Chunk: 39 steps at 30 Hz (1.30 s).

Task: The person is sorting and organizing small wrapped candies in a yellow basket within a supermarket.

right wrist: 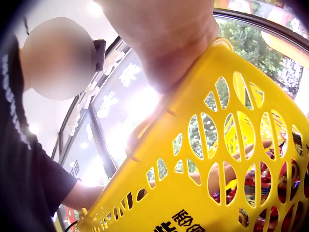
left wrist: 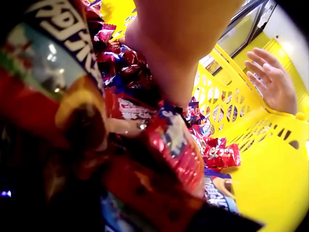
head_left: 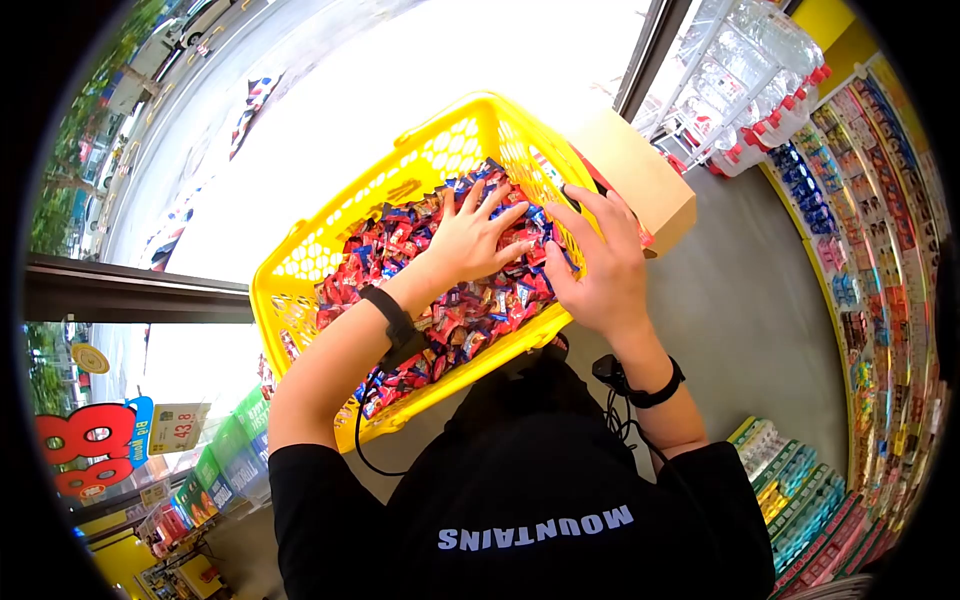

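Note:
A yellow plastic basket [head_left: 372,190] with cut-out holes is filled with small candies in red and blue wrappers [head_left: 480,312]. My left hand [head_left: 470,236] reaches into it, palm down, its fingers spread over the candies. Wrappers crowd close around that hand in the left wrist view, where a red wrapped candy [left wrist: 223,153] lies by the basket wall. At the right-hand rim is my right hand [head_left: 607,258], its fingers relaxed and apart, thumb toward the inside. In the right wrist view, the heel of this hand [right wrist: 166,41] overlaps the rim.
Beyond the basket's right side stands a brown cardboard box [head_left: 640,180]. Shelves of packaged goods [head_left: 870,260] line the right, with large water bottles [head_left: 745,85] behind. A bright window with a dark frame [head_left: 140,290] is at the left. Wrist straps with cables are on both arms.

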Motion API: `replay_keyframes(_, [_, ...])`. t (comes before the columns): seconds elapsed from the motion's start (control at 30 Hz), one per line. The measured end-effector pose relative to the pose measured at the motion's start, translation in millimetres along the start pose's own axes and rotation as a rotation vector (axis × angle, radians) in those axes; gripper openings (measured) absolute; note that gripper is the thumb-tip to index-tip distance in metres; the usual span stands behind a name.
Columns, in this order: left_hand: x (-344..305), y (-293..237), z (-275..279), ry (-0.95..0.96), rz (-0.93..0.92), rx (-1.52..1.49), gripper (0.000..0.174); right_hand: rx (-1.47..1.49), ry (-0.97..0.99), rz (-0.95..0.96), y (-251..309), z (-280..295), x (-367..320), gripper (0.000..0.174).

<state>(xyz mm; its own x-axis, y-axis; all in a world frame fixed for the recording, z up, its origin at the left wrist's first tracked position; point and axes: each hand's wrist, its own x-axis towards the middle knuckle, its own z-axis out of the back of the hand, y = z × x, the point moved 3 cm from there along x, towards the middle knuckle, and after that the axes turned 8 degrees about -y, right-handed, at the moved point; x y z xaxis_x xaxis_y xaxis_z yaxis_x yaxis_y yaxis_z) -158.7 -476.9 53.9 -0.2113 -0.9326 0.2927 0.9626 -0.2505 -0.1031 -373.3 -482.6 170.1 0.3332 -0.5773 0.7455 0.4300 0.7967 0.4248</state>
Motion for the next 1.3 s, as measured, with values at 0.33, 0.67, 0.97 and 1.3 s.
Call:
replay_keyframes(0.33, [-24.6, 1.9, 42.6, 0.318, 0.089, 0.172, 0.06, -0.004, -0.002, 0.0, -2.0, 0.5, 0.0, 0.039])
replay_keyframes(0.67, [-52.7, -3.0, 51.3, 0.44, 0.105, 0.101, 0.068, -0.013, -0.013, -0.006, -1.9, 1.2, 0.4, 0.038])
replay_keyframes(0.97, [-16.9, -25.7, 80.9, 0.385, -0.001, 0.177, 0.072, 0.268, -0.201, -0.172, -11.3, 8.4, -7.2, 0.051])
replay_keyframes(1.3, [-24.7, -39.9, 20.0, 0.249, -0.226, -0.093, 0.062, 0.27, -0.162, -0.089, -15.0, 6.4, -8.3, 0.057])
